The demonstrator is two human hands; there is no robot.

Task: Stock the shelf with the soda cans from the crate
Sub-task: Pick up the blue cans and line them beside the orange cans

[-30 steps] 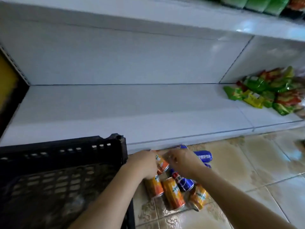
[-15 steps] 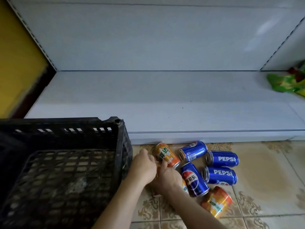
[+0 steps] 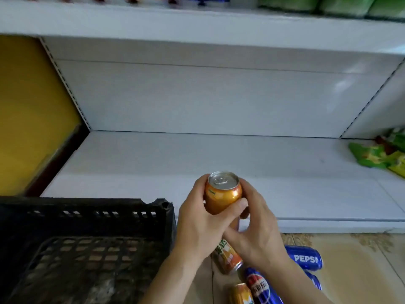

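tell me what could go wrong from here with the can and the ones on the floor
1. Both the left hand and right hand hold one orange can, upright above the shelf edge; set too near the front lip, it might tip off.
2. Loose cans on the floor lie on their sides and could roll away.

Upright orange can (image 3: 223, 195) gripped between left hand (image 3: 202, 224) and right hand (image 3: 256, 235), above shelf (image 3: 197, 163) edge. Black crate (image 3: 83, 244) at left; more cans (image 3: 304, 258) lying on floor (image 3: 359, 270)

orange can (image 3: 222, 195) silver top | blue Pepsi can (image 3: 305, 258) | black lattice crate (image 3: 92, 218) | white shelf (image 3: 153, 167) | green packets (image 3: 377, 156)
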